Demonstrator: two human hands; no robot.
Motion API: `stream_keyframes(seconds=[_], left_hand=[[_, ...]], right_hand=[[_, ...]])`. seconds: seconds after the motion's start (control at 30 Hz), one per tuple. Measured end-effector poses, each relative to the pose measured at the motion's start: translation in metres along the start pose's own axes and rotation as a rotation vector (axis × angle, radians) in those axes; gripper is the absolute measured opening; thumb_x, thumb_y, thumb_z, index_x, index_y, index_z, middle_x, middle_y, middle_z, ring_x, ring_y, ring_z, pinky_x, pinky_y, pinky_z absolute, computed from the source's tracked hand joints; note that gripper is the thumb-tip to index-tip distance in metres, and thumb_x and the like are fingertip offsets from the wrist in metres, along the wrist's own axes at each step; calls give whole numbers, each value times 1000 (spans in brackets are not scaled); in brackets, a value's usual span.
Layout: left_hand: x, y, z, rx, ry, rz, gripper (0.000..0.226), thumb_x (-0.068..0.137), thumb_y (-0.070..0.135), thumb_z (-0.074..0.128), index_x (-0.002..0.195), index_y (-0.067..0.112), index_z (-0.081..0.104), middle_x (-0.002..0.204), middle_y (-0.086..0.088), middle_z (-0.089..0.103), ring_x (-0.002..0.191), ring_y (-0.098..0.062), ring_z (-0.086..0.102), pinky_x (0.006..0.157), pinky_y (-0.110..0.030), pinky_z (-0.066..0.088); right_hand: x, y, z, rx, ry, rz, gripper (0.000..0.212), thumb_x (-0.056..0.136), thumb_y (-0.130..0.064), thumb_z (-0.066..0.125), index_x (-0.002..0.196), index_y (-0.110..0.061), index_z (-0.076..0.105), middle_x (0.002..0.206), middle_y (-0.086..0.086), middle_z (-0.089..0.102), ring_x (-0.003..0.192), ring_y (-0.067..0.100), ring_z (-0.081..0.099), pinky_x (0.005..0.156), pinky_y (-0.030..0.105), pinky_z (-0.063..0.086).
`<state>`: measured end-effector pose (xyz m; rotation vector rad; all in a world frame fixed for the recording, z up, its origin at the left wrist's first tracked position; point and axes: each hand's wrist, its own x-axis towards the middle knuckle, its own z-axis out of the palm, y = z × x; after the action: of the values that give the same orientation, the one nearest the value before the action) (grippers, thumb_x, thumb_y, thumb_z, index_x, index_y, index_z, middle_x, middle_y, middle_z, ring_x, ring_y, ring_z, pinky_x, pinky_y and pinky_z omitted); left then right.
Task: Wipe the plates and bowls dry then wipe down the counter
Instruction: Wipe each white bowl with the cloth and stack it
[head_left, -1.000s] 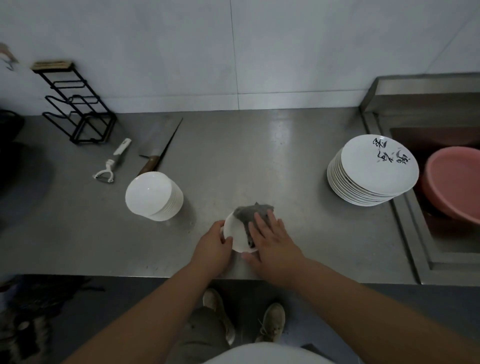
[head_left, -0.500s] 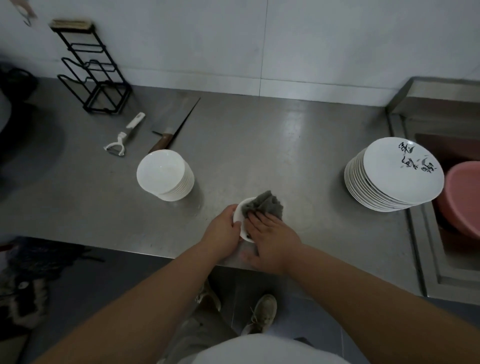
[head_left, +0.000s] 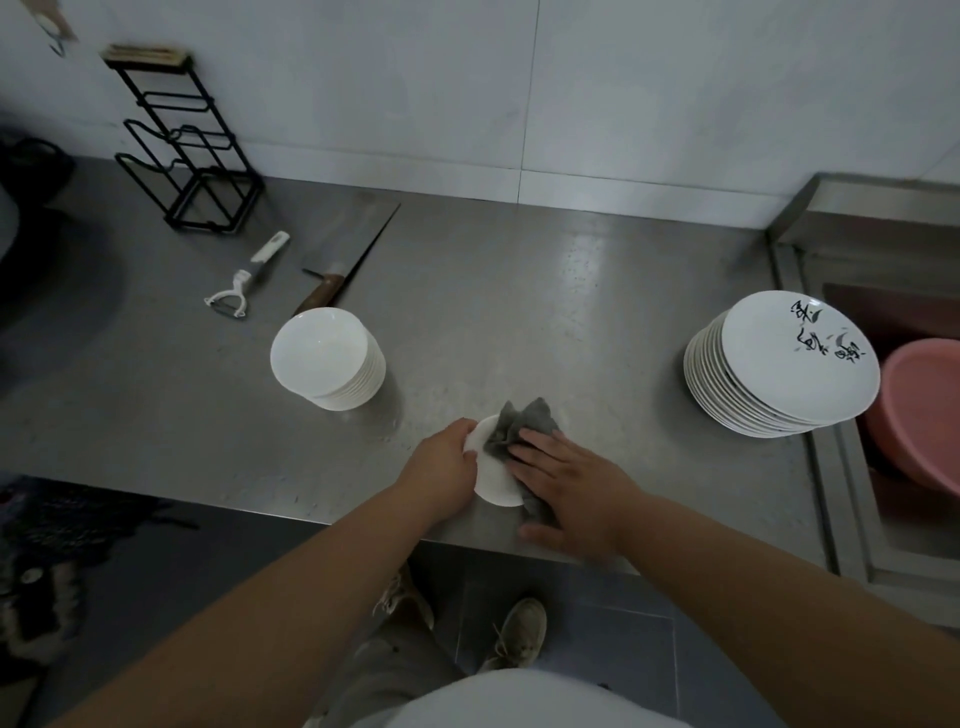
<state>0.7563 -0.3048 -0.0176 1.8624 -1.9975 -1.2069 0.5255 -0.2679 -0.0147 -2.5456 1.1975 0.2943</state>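
A small white bowl (head_left: 493, 480) is tilted at the front edge of the steel counter (head_left: 519, 312). My left hand (head_left: 441, 467) grips its left rim. My right hand (head_left: 571, 488) presses a grey cloth (head_left: 511, 423) flat against the bowl, fingers spread over it. The cloth bunches up above the bowl and a corner hangs below my palm. A stack of small white bowls (head_left: 327, 358) stands to the left. A stack of white plates (head_left: 779, 364), the top one with black lettering, stands at the right.
A cleaver (head_left: 348, 254) and a white peeler (head_left: 249, 275) lie behind the bowl stack. A black wire rack (head_left: 182, 145) stands at the back left. A sink with a pink basin (head_left: 924, 415) lies at the right. My shoes show below the counter's edge.
The cloth has shifted across the bowl under my right hand, and the bowl has turned in my left. The view has swung a little; the stacks stay put.
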Motion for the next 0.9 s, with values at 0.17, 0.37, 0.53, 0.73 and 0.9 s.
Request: stream_keyframes(seconds=[0.17,0.37,0.53,0.73,0.9], left_hand=[[-16,4,19,-292,110,-191,27,100,23,49,125,28,58,103,0,70,85,-17,67,72,-35,59],[-22,14,21,-313,62,-322,16,99,21,52,114,27,52,101,1,65,90,-22,67,84,-45,60],[8,20,-9,102,92,-82,25,102,33,55,125,28,61,108,3,67,98,-20,63,81,-30,45],[2,20,6,-198,93,-313,13,93,13,60,103,20,65,100,-4,67,86,-23,65,72,-41,60],[-12,16,17,-352,-6,-499,32,83,21,67,114,14,60,101,-10,67,89,-30,71,73,-46,63]], right_hand=[[8,-28,15,130,97,175,88,100,-73,24,162,-10,32,168,8,33,158,23,19,130,45,17],[6,-54,17,278,47,264,100,95,-81,8,164,-10,22,171,10,23,157,25,21,129,43,19],[2,-35,11,156,-10,157,95,94,-78,20,165,-14,23,172,6,21,158,23,18,129,43,17],[2,-44,17,227,58,255,96,94,-73,11,165,-9,15,173,9,15,160,22,9,131,39,6],[-2,-54,10,301,54,272,120,75,-84,-20,166,-8,5,174,9,4,161,22,0,130,36,-4]])
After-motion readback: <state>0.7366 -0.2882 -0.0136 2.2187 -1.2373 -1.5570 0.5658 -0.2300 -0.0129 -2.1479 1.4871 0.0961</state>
